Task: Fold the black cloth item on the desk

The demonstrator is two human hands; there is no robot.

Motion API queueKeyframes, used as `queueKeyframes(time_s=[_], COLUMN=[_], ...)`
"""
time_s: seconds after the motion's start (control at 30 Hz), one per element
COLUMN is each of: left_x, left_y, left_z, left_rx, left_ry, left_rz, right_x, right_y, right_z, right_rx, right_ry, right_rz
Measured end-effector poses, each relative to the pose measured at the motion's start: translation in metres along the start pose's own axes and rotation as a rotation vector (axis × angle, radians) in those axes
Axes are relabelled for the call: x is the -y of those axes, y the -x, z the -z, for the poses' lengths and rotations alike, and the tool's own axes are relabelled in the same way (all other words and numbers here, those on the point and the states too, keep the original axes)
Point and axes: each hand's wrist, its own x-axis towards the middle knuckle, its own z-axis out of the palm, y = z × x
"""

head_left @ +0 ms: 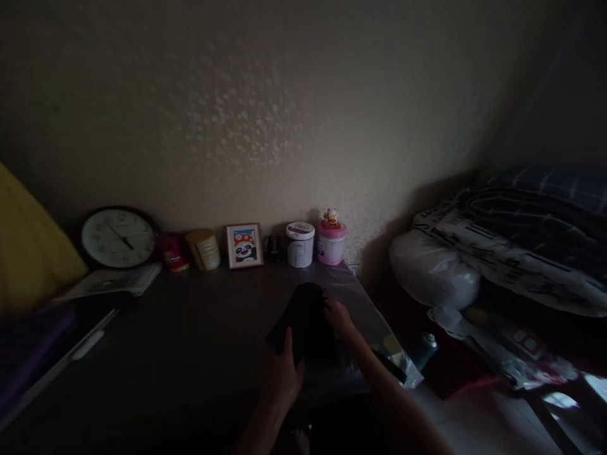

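A black piece of cloth (303, 316) lies on the dark table (180, 354), partly on a clear plastic bag (365, 316) at the table's right end. My left hand (284, 373) rests on the cloth's near edge, its thumb raised and its fingers on the fabric. My right hand (339, 318) grips the cloth's right side with curled fingers. The room is dim and the cloth's shape is hard to read.
Along the wall stand a round clock (118, 238), a red tin (174, 251), a gold can (203, 249), a framed picture (244, 245), a white tub (300, 244) and a pink tub (331, 242). Papers (111, 281) lie at left. Bedding and bags (512, 246) pile up at right.
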Motion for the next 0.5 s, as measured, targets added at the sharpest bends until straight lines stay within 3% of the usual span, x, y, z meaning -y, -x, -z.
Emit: queueKeyframes(time_s=[0.27, 0.5], left_x=[0.002, 0.002], left_y=[-0.003, 0.000], left_z=[-0.005, 0.000], left_rx=[-0.017, -0.034], left_ry=[0.024, 0.019], left_rz=[0.035, 0.111], right_x=[0.002, 0.001], right_y=[0.004, 0.000], right_z=[0.001, -0.014], right_rx=[-0.048, -0.121], right_ry=[-0.123, -0.197], right_rz=[0.006, -0.014])
